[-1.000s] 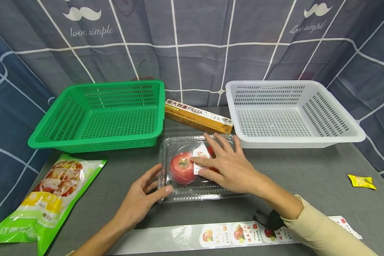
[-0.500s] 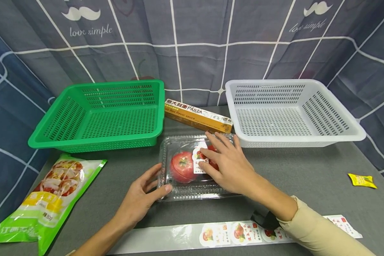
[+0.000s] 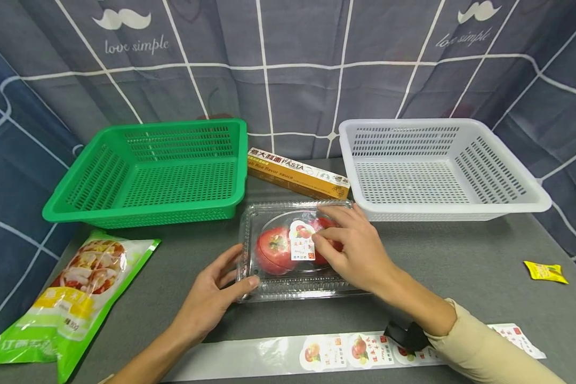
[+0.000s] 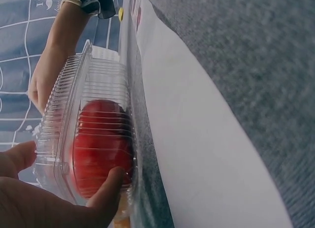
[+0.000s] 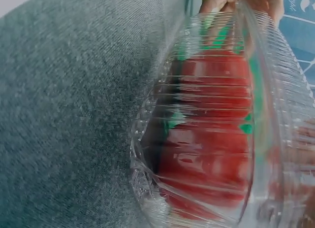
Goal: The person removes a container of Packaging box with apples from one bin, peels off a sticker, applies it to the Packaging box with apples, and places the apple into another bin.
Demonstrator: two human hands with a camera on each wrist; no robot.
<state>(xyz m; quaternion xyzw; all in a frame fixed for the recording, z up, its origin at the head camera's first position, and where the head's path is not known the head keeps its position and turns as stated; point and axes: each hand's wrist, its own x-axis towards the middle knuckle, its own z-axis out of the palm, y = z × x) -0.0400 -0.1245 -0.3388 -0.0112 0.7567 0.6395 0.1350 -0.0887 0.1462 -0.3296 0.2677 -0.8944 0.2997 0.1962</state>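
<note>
Head view: a clear clamshell box (image 3: 293,250) lies on the grey counter (image 3: 461,266) near the front centre, lid closed, with two red tomatoes (image 3: 272,249) inside; a printed label (image 3: 302,241) sits on the lid; the right hand (image 3: 352,248) lies on the lid with fingers bent, fingertips pressing at the label's right edge, gripping nothing; the left hand (image 3: 211,293) rests relaxed against the box's left front corner, thumb touching the rim, not clasping it. Behind, a green basket (image 3: 101,208) at left and a white basket (image 3: 533,205) at right hold nothing visible; a pasta carton (image 3: 297,174) lies between them, just behind the box. A green snack pouch (image 3: 72,298) lies at the left edge, a small yellow sachet (image 3: 542,271) well apart at right, a strip of label backing (image 3: 317,352) along the front edge; open counter shows between box and sachet.

Left wrist view: thumb and palm of the left hand (image 4: 54,203) touch the ribbed wall of the box (image 4: 88,129); a tomato (image 4: 101,144) shows through it; the backing strip (image 4: 197,139) runs just beside.

Right wrist view: the box wall (image 5: 206,129) fills the frame, red tomato (image 5: 211,139) inside, bare counter (image 5: 69,114) to the left.
</note>
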